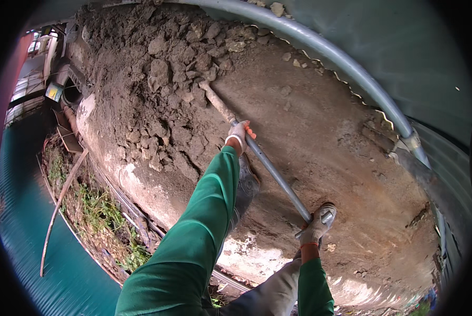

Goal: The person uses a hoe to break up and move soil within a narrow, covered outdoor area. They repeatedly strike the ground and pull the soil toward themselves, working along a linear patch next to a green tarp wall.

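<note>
Both my hands grip a long-handled shovel (pixel 278 178) that slants across the dirt floor. Its shaft is grey metal, with a mud-caked lower section. My left hand (pixel 238 137), in a pale work glove with orange on the fingers, is closed around the middle of the shaft. At the near end, my gloved right hand (pixel 317 226) is wrapped around the crosswise grip. The far end meets the edge of a heap of dark, clumpy soil (pixel 159 73); I cannot make out the blade there.
A curved grey pipe (pixel 341 58) runs along the far right edge beside a dark sheet wall. To the left lie a strip of weeds (pixel 104 210), a bent stick (pixel 62 205) and green corrugated sheeting (pixel 30 210). My boot (pixel 248 181) stands beside the shaft.
</note>
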Motion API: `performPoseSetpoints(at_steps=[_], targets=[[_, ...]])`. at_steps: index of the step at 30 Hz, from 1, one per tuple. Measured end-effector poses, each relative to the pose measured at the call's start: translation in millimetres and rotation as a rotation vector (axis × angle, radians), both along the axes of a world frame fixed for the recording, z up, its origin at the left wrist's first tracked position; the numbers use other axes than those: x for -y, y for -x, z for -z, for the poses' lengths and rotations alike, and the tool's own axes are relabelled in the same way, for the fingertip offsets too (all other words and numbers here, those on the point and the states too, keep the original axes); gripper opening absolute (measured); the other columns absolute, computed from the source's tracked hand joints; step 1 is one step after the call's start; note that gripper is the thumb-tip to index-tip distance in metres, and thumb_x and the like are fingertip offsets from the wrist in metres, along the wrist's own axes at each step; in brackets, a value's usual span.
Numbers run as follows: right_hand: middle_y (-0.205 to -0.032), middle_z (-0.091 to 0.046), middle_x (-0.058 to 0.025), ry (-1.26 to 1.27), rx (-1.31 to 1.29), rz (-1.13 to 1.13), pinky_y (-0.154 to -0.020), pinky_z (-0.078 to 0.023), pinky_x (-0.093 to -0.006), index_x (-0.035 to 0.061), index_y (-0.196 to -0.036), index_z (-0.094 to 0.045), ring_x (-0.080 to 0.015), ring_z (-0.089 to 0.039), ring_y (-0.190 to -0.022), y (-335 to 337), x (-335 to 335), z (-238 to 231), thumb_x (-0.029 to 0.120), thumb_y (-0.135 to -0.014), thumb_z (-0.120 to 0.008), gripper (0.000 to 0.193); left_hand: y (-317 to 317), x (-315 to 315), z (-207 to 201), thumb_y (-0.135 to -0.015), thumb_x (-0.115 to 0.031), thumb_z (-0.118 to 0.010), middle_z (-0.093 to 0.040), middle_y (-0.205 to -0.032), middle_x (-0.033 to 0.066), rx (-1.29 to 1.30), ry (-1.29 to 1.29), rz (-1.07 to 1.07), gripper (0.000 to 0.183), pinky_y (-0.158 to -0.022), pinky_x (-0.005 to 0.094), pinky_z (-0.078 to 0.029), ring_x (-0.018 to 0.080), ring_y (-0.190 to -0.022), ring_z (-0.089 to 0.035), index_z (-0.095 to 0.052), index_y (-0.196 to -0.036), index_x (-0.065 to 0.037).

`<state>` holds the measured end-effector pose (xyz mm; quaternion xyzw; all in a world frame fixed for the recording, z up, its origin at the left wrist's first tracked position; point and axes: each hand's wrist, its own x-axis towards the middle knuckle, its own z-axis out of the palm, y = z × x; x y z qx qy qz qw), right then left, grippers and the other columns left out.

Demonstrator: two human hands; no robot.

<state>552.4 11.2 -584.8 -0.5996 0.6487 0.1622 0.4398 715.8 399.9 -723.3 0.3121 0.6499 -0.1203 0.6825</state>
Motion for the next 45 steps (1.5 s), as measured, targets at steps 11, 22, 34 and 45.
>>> performPoseSetpoints(at_steps=[11,22,34,45], targets=[[-0.059,-0.047,-0.0024,0.167,-0.158,-0.024,-0.035,-0.037,-0.0306,0.0084,-0.093,-0.054,-0.0155,-0.042,-0.038,81,262,-302,0.026,-0.092,-0.069,0.024,111,290,-240,-0.097,-0.019,-0.063,-0.058,-0.067,0.0088,-0.164,0.076,-0.095,0.015,-0.053,0.0409,-0.058,0.0239,-0.057,-0.061,-0.061,-0.095,-0.005],[-0.058,-0.049,-0.0028,0.273,-0.041,-0.432,-0.035,-0.038,-0.0314,0.0048,-0.093,-0.057,-0.0160,-0.044,-0.039,75,446,-542,0.025,-0.091,-0.070,0.024,221,585,-441,-0.096,-0.023,-0.069,-0.056,-0.067,0.0029,-0.024,0.441,-0.120,0.020,-0.061,0.0418,-0.059,0.0195,-0.058,-0.059,-0.058,-0.085,-0.011],[-0.058,-0.050,-0.0033,0.538,0.222,-0.907,-0.034,-0.038,-0.0323,0.0008,-0.094,-0.061,-0.0166,-0.047,-0.040,-8,441,-698,0.025,-0.091,-0.070,0.026,192,559,-563,-0.095,-0.020,-0.072,-0.054,-0.070,0.0008,0.357,0.705,-0.621,0.015,-0.075,0.0455,-0.060,0.0224,-0.066,-0.060,-0.060,-0.090,-0.012],[-0.066,-0.057,-0.0025,-0.413,0.536,-1.625,-0.038,-0.042,-0.0303,0.0031,-0.088,-0.059,-0.0130,-0.054,-0.046,12,-4,-602,0.020,-0.091,-0.071,0.021,550,146,-582,-0.100,-0.025,-0.061,-0.058,-0.064,0.0130,0.580,-0.269,-1.442,0.019,-0.061,0.0501,-0.053,0.0323,-0.057,-0.058,-0.057,-0.092,-0.009]])
